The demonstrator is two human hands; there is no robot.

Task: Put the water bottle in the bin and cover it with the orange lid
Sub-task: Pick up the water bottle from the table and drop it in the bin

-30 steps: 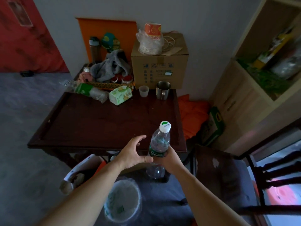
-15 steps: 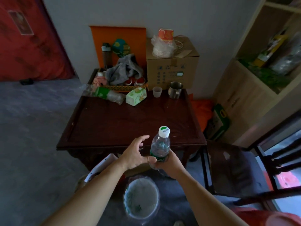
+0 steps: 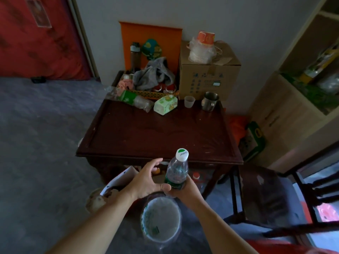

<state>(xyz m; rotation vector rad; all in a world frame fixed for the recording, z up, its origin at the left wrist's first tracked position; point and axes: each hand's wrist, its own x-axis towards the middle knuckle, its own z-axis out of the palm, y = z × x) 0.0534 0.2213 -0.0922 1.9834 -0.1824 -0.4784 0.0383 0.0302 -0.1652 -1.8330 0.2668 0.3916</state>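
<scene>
Floor-level lined bin (image 3: 161, 219) looks empty; right hand (image 3: 185, 191) grips upright water bottle (image 3: 177, 172), left hand (image 3: 146, 180) open beside it.

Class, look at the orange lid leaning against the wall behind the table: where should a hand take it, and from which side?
Probably by its free top edge, from above. The orange lid stands upright against the wall, its lower part hidden behind the grey cloth and flask, with the cardboard box at its right.

Left hand (image 3: 146, 180) spread; right hand (image 3: 185, 189) clenched
</scene>
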